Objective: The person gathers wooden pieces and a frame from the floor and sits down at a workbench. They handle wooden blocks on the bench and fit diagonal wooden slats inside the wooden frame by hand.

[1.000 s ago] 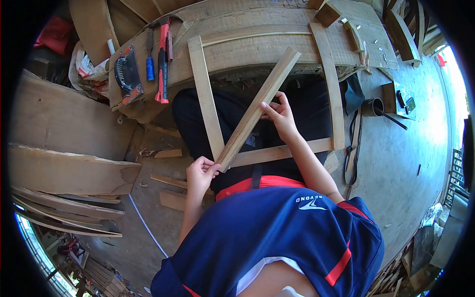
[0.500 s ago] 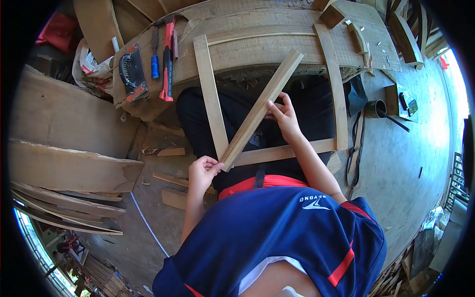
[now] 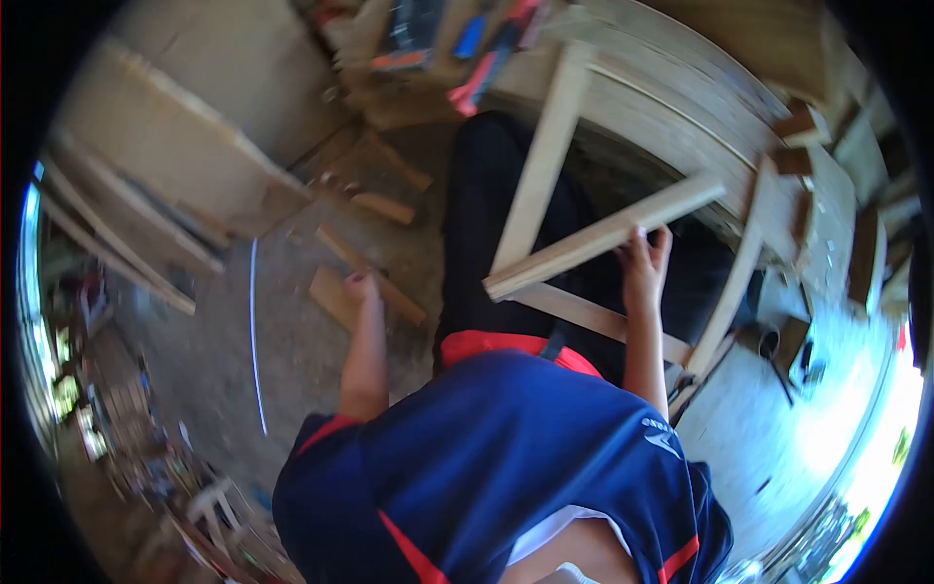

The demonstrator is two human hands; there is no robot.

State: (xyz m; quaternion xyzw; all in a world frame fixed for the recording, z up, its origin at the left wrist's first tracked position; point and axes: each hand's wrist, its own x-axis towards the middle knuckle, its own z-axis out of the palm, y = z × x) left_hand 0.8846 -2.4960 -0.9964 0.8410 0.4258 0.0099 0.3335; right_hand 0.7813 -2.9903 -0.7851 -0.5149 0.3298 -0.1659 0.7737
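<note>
My right hand [image 3: 644, 255] grips a loose wooden strip [image 3: 603, 237] near its middle, fingers wrapped on its lower edge. The strip slants across the wooden frame [image 3: 545, 156], its lower left end at the frame's near left corner. The frame rests over my lap and against the bench. My left hand [image 3: 361, 286] is off the strip, over wood offcuts on the floor to the left. It is blurred, and I cannot make out its fingers or whether it touches a piece [image 3: 336, 298].
The wooden bench [image 3: 662, 117] bears a red and black hammer [image 3: 493, 60], a blue-handled tool [image 3: 471, 37] and a dark plane-like tool [image 3: 409, 34]. Curved boards [image 3: 175, 127] lie at the left. A pot [image 3: 768, 341] stands on the floor at the right.
My left hand has let go of the strip and moved left toward the floor offcuts. My right hand still holds the strip. The whole view has turned and blurred.
</note>
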